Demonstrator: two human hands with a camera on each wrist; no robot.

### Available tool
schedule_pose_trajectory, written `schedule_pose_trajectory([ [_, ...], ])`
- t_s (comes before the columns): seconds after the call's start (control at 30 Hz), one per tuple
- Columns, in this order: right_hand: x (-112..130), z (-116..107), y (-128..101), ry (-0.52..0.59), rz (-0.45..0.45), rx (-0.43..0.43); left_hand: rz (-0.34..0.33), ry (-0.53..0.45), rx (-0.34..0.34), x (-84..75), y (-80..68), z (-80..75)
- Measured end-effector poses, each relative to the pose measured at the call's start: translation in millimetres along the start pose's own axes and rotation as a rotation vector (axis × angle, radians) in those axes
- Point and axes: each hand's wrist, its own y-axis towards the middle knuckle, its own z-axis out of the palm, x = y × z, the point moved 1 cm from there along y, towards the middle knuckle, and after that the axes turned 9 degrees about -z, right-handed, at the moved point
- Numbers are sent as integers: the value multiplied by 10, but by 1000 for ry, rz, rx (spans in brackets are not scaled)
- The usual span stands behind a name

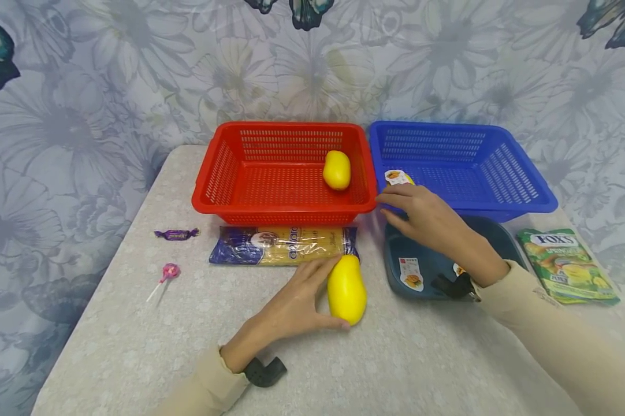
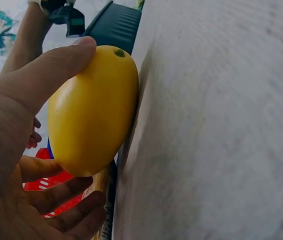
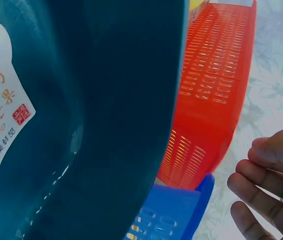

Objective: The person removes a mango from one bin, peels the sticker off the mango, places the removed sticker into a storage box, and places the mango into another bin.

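A yellow mango [image 1: 346, 290] lies on the table at front centre. My left hand [image 1: 304, 300] spans it, thumb at its near end and fingertips at its far end; in the left wrist view the thumb [image 2: 76, 55] rests against the stem end of the mango [image 2: 94, 110]. My right hand [image 1: 421, 219] hovers over the near left rim of the blue basket [image 1: 520, 202], fingers loosely extended and holding nothing. Beneath it, a yellow item with a white sticker [image 1: 397, 178] lies in that basket, partly hidden by the hand. Another mango [image 1: 337, 170] sits in the red basket [image 1: 286, 205].
A dark teal basin [image 1: 437, 260] containing mango stickers [image 1: 411, 274] stands below the right forearm. At the far right lies a green Fox's candy bag [image 1: 567, 266]. A pasta packet [image 1: 281, 245] lies before the red basket. Leftward are a purple-wrapped candy [image 1: 177, 234] and a pink lollipop [image 1: 170, 271].
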Motion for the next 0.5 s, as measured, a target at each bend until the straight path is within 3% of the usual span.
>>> schedule_pose_trajectory([
  [0.5, 22, 144, 154, -12, -76, 17, -19, -35, -17, -19, -25, -94],
])
